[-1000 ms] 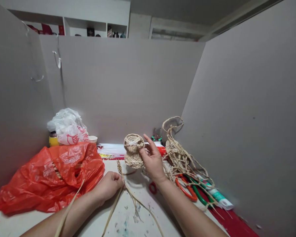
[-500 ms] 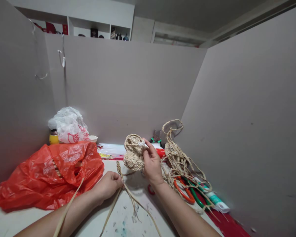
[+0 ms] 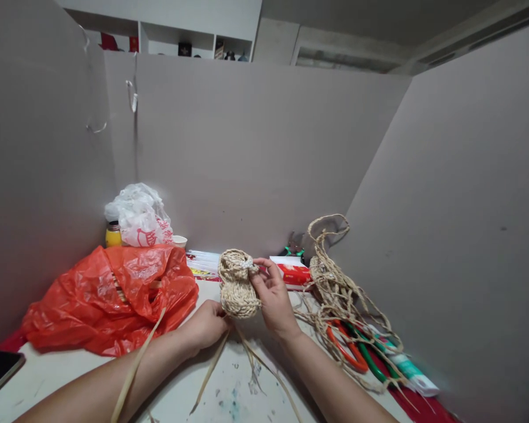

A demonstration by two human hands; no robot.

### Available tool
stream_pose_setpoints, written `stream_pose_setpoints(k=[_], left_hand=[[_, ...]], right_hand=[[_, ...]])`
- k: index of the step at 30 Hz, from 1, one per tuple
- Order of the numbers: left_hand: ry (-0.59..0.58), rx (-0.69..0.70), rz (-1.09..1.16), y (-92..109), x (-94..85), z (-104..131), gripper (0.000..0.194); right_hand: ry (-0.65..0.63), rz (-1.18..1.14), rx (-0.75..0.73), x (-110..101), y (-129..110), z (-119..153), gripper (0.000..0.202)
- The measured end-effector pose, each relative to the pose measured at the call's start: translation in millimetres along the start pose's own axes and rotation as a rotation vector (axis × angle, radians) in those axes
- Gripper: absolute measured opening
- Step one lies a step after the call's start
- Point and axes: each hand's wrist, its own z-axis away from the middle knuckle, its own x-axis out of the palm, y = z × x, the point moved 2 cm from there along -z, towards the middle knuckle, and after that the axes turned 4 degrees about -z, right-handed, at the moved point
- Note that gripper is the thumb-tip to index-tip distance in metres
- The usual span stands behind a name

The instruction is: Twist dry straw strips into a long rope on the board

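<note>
Right fingers (image 3: 260, 286) around woven straw piece (image 3: 239, 295)

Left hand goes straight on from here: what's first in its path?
Probably the woven straw piece in the right hand; its depth relative to the left hand is unclear.

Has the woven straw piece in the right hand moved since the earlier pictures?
Yes. Judged against the white cup, the woven straw piece in the right hand has moved left and lower in the view.
</note>
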Motion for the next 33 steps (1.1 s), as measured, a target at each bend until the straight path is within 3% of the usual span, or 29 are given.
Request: stream_pose_setpoints(k=[3,11,16,21,26,33], left_hand=[[0.025,0.028,-0.02,3,-0.5,1,0.023],[0.029,0.181,-0.033,21,-0.5,7,0.038],[0.034,0.12,-0.043,20,-1.1,8,0.037],[0.02,0.113,-0.023,13,-1.5,6,0.039],[0.011,0.105,0.003,12,-0.6,5,0.035],[0.064,0.006,-0.07,8,-2.8,4,0.017]], right_hand=[[-0.022,-0.013,-0.012,3,-1,2,0.035],[-0.099,-0.104,0.13,7,4,5,0.061],[-0.208,-0.095,0.181,8,5,6,0.043],[-0.311,-0.1,0.328,11,6,10,0.029],[-0.335,-0.18,0.457,9,5,13,0.031],[-0.364,-0.231,0.467,5,6,10,0.033]])
